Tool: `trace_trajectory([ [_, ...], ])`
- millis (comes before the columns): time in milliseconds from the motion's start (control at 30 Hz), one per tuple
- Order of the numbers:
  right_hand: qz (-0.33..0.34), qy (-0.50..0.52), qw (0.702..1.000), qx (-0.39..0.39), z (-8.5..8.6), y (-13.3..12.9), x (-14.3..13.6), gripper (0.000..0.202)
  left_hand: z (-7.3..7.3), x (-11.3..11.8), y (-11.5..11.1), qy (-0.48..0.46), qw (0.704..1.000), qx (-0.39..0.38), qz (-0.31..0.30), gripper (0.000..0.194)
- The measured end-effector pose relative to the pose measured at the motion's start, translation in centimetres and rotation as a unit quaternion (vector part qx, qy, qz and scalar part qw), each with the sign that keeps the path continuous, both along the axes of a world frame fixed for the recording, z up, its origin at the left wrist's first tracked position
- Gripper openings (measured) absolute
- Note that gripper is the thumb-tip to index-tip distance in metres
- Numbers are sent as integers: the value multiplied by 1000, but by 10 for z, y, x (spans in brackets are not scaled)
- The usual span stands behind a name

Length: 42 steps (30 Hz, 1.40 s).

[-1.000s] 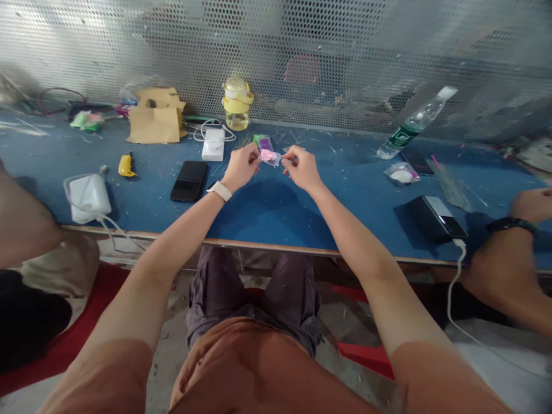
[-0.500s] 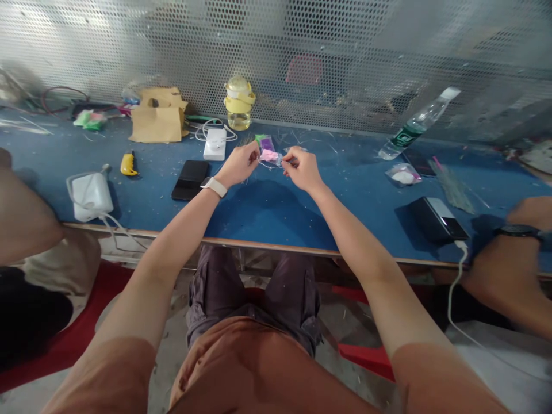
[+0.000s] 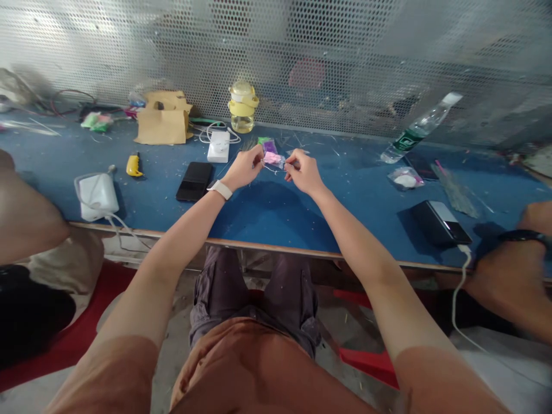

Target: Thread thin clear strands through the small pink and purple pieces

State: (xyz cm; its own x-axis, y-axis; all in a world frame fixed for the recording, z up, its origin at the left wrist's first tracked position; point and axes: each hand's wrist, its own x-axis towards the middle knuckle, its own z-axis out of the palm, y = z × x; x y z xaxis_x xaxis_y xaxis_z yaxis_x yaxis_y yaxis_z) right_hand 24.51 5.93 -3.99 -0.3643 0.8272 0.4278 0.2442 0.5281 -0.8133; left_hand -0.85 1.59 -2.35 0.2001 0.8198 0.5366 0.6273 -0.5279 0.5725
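My left hand (image 3: 245, 167), with a pale watch band (image 3: 221, 189) on its wrist, is closed in a pinch. A thin whitish strand (image 3: 270, 168) runs out from beside its fingertips, but what sits between them is too small to tell. Opposite it, my right hand (image 3: 303, 171) is pinched too, its fingertips at the right end of a clear bag with pink pieces (image 3: 272, 158). Whatever the right fingers hold is hidden. Just behind the pink bag lie a purple packet (image 3: 269, 146) and a bright green one (image 3: 262, 140).
On the blue table (image 3: 276, 224) lie a black phone (image 3: 195, 181), a white power bank (image 3: 219, 147), and a yellow cutter (image 3: 134, 166). A yellow-lidded bottle (image 3: 242, 109) stands behind. At right are a tilted water bottle (image 3: 416, 135) and a black box-like device (image 3: 440, 223). People's arms flank both sides.
The whole view has shifted slightly, so most things sit a little further right. Both hands keep nearly the same pinched pose around the pink bag.
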Motion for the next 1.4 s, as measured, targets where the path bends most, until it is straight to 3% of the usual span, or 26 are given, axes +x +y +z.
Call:
trace_trajectory([
  [267, 22, -20, 1000, 2, 5, -6, 1, 47, 1, 5, -2, -25, 1000, -10, 12, 30],
  [667, 35, 37, 997, -56, 2, 2, 1, 75, -2, 7, -3, -46, 999, -2, 20, 26],
  [900, 46, 28, 997, -59, -2, 5, 5, 69, -8, 5, 2, -59, 998, -18, 27, 23],
  [1400, 54, 48, 997, -36, -9, 10, 5, 65, -7, 3, 2, -8, 998, -16, 54, 23],
])
